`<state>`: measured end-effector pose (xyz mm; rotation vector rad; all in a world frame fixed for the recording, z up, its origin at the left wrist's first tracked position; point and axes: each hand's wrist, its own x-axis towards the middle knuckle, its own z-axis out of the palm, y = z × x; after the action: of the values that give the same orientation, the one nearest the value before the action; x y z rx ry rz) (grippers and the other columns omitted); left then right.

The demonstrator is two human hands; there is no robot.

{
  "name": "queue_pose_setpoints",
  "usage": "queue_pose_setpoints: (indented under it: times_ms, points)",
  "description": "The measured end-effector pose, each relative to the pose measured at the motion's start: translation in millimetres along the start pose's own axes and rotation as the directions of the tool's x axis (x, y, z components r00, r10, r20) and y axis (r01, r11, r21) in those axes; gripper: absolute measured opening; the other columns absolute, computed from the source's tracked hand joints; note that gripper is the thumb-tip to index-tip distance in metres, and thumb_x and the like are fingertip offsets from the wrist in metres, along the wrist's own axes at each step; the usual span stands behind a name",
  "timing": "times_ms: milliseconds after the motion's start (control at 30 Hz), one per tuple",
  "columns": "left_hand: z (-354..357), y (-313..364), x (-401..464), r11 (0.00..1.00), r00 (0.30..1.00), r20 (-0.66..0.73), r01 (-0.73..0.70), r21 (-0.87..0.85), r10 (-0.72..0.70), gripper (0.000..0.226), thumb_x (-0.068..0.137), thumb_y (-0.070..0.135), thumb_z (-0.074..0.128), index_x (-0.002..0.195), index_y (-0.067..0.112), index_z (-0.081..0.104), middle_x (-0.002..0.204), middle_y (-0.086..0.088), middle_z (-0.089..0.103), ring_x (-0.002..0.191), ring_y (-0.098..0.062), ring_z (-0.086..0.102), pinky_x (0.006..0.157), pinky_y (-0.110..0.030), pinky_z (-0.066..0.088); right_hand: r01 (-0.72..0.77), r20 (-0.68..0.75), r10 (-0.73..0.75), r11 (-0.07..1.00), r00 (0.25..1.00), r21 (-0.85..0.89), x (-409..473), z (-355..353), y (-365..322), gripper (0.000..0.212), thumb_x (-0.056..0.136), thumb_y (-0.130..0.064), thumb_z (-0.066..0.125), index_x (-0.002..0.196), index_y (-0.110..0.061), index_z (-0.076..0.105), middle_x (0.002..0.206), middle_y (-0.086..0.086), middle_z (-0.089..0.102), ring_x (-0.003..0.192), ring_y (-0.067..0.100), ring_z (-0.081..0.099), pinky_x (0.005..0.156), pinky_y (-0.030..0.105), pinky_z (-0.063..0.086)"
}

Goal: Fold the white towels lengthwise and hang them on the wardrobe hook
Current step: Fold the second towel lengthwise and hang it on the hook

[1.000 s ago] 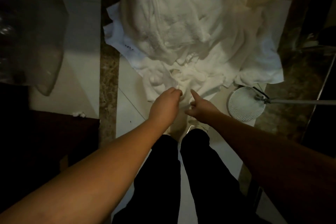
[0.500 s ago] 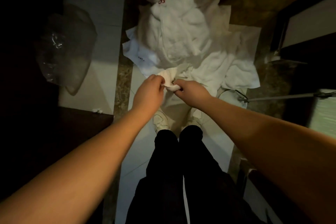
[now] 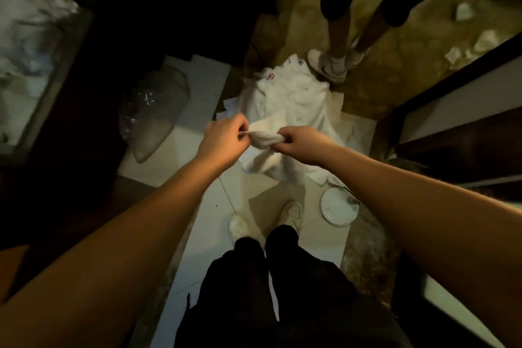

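I look straight down at a white towel [image 3: 265,161] that I hold lifted in front of me. My left hand [image 3: 226,135] pinches its bunched top edge, and my right hand [image 3: 299,141] grips the same edge a little to the right. The rest of the towel hangs down from both hands. On the floor beyond lies a heap of white towels [image 3: 293,99]. No wardrobe hook is in view.
Another person's legs and sneakers [image 3: 330,65] stand just behind the heap. A clear plastic bag [image 3: 152,118] lies on the white tiles at left. A round white disc [image 3: 339,209] sits by my right foot. Dark furniture flanks both sides.
I have stood up from the heap. Both hands took hold of one towel's edge and lifted it off the pile; the floor now looks farther away.
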<state>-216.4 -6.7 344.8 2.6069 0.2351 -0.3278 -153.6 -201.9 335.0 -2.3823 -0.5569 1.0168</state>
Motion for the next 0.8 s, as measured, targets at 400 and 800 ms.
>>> queue_pose_setpoints:
  times_ms: [400, 800]
  points:
    - [-119, 23, -163, 0.948, 0.978, -0.207, -0.079, -0.308, 0.014, 0.019, 0.099, 0.033, 0.058, 0.11, 0.019, 0.065, 0.095, 0.002, 0.067, 0.086, -0.014, 0.062, 0.066, -0.025, 0.044, 0.157, -0.172, -0.168, 0.985, 0.971, -0.077, -138, -11, -111, 0.017, 0.095, -0.037, 0.063, 0.085, -0.023, 0.064, 0.075, -0.013, 0.065, 0.076, 0.01, 0.06, 0.069, 0.028, 0.039]
    - [-209, 40, -404, 0.9, 0.854, -0.521, -0.237, -0.367, 0.013, 0.013, 0.096, 0.032, 0.059, 0.098, 0.022, 0.068, 0.087, 0.01, 0.066, 0.084, -0.003, 0.061, 0.072, -0.026, 0.046, 0.316, -0.337, -0.37, 0.926, 0.866, -0.207, -323, 39, -254, 0.018, 0.097, -0.037, 0.06, 0.082, -0.028, 0.062, 0.068, -0.011, 0.07, 0.068, 0.003, 0.067, 0.059, 0.021, 0.043]
